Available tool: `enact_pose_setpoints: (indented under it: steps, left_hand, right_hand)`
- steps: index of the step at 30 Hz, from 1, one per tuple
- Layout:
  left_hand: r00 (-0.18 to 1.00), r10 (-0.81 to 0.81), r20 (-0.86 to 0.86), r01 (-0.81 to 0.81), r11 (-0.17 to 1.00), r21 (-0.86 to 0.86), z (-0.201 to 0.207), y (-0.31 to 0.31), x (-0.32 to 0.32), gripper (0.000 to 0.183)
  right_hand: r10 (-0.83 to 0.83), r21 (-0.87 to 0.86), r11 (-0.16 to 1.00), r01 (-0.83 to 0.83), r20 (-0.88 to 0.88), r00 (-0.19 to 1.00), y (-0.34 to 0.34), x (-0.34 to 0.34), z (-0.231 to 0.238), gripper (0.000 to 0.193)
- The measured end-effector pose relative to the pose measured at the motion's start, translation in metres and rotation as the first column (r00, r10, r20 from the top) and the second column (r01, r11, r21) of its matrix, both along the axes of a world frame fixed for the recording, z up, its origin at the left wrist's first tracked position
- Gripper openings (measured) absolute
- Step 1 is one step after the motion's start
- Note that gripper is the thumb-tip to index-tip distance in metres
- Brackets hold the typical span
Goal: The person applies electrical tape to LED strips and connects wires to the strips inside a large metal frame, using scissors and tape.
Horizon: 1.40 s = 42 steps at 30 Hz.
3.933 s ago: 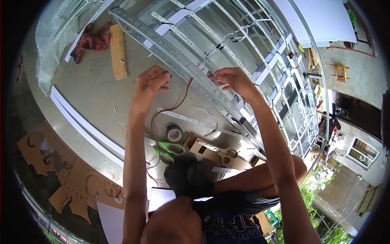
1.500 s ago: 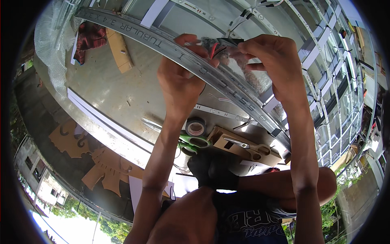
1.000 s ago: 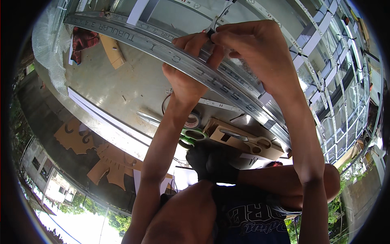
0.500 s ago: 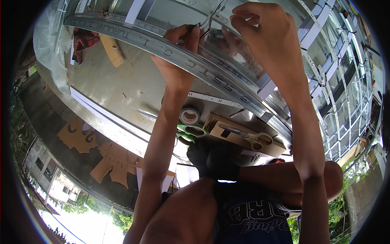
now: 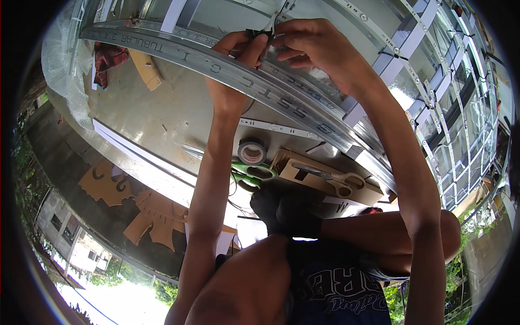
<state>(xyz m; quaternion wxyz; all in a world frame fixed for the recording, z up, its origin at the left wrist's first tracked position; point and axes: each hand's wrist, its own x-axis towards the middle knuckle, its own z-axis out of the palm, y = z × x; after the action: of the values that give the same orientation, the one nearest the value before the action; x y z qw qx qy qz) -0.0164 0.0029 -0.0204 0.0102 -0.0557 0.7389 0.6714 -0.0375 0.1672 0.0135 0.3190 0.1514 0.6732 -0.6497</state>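
My left hand (image 5: 238, 51) is closed in a pinch on a short black strip of tape (image 5: 259, 33), beside thin wires (image 5: 278, 19) above the metal frame's long bar. From the right, my right hand (image 5: 319, 51) meets it, thumb and forefinger pinched at the strip's right end, other fingers curled. Part of the strip is hidden between the fingers. The silver metal bar (image 5: 216, 67) runs beneath both hands, with my left wrist crossing behind it. White LED strips (image 5: 360, 16) with small lenses are mounted across the frame on the right.
Under the bar lie a tape roll (image 5: 252, 153), green-handled scissors (image 5: 257, 172), beige-handled scissors (image 5: 341, 184) on a cardboard box (image 5: 303, 176), and a loose LED strip (image 5: 276, 129). Cut cardboard pieces (image 5: 154, 216) lie at lower left. Bubble wrap (image 5: 65, 70) hangs at far left.
My right hand has moved left and down, bringing its fingers to the black strip at my left hand. My left hand stays pinched, shifted slightly left.
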Motion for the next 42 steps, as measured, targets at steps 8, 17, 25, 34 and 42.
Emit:
enact_pose_setpoints:
  steps: [8, 17, 25, 34, 42]
  left_hand:
    - [0.995, -0.050, 0.088, 0.053, 0.998, -0.031, 0.009, 0.003, -0.006, 0.019]
    - [0.983, -0.082, 0.162, 0.103, 0.987, -0.126, 0.011, 0.002, -0.012, 0.017]
    - [0.979, -0.118, 0.165, 0.145, 0.977, -0.157, 0.011, 0.000, -0.013, 0.017]
    - [0.977, -0.118, 0.176, 0.149, 0.973, -0.178, 0.012, 0.002, -0.014, 0.016]
    - [0.975, -0.084, 0.205, 0.129, 0.968, -0.217, 0.009, 0.003, -0.015, 0.015]
  right_hand:
    - [0.022, 0.005, 1.000, -0.021, -0.072, 0.997, 0.002, 0.001, -0.008, 0.025]
    - [0.007, -0.072, 0.997, -0.012, -0.060, 0.998, 0.009, -0.004, -0.013, 0.018]
    - [0.001, -0.178, 0.984, -0.003, -0.009, 1.000, 0.004, -0.002, -0.017, 0.018]
    - [-0.066, -0.076, 0.995, 0.062, -0.057, 0.996, 0.004, 0.004, -0.011, 0.022]
    - [-0.059, 0.019, 0.998, 0.061, -0.064, 0.996, 0.002, 0.000, -0.014, 0.021]
